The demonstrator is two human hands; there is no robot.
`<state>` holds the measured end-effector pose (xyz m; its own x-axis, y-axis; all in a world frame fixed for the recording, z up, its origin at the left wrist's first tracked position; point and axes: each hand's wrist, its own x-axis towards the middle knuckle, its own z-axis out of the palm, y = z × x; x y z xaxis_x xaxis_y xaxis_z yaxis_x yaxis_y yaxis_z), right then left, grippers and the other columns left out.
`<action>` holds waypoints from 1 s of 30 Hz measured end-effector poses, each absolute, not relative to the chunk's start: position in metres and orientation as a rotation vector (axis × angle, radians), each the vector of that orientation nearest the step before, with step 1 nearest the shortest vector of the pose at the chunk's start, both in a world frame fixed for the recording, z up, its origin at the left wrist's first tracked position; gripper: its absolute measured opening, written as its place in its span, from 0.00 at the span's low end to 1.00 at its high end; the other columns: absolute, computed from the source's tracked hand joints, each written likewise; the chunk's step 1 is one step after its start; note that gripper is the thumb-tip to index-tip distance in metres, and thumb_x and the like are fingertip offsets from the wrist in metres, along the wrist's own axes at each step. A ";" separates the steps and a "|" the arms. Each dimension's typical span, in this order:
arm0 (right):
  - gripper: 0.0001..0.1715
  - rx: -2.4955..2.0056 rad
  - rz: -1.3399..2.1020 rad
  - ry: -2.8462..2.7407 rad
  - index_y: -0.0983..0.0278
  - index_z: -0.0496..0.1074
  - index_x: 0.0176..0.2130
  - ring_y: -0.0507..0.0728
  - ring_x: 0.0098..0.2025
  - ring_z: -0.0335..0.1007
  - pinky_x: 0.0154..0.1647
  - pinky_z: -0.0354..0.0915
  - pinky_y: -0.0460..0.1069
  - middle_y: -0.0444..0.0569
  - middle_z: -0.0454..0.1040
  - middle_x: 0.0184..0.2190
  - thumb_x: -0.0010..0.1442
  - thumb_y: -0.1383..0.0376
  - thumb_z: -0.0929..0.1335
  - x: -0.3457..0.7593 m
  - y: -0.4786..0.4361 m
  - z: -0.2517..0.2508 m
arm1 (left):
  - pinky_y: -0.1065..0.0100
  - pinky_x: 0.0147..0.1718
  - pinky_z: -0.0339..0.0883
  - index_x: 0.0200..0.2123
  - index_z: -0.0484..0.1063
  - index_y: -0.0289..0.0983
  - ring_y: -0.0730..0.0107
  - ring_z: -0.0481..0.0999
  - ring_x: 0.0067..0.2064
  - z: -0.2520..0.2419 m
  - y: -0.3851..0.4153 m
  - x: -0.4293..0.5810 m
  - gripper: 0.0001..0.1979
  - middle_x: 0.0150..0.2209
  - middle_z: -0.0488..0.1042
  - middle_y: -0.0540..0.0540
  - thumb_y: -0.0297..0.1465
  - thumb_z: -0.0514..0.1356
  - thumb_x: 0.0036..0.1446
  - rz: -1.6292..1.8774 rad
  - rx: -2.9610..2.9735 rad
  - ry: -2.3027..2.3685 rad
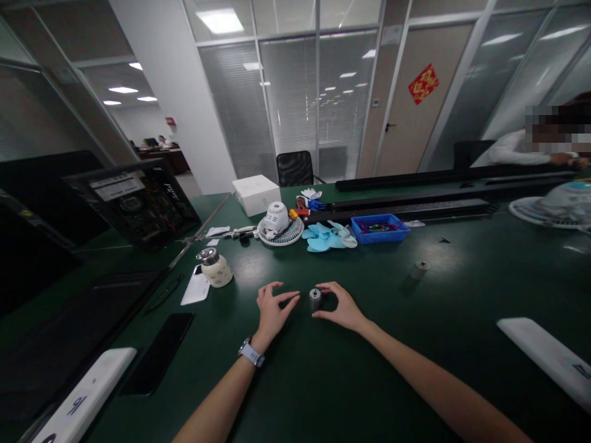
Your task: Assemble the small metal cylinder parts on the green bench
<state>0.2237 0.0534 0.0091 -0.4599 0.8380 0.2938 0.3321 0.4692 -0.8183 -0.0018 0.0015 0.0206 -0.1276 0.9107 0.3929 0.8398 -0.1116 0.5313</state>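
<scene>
A small dark grey metal cylinder (316, 300) stands upright on the green table (295, 381). Around its right side curve the thumb and forefinger of my right hand (340, 306), spread apart; whether they touch it I cannot tell. Just left of the cylinder is my left hand (273, 309), fingers apart and holding nothing, with a watch (252, 353) on its wrist. Farther right stands a second small metal cylinder (419, 269).
Behind are light blue fan blades (329, 236), a white fan part (279, 225), a blue tray (379, 229) of wires and a white box (257, 195). A cream bottle (216, 269) and black phone (159, 353) lie left. A person sits far right.
</scene>
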 end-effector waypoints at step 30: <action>0.34 -1.743 0.232 -1.340 0.63 0.74 0.47 0.62 0.38 0.77 0.42 0.71 0.56 0.53 0.79 0.36 0.46 0.46 0.72 0.448 0.088 -0.017 | 0.59 0.45 0.60 0.20 0.63 0.40 0.59 0.69 0.41 0.002 0.015 -0.015 0.15 0.33 0.76 0.46 0.30 0.45 0.57 1.329 1.696 1.958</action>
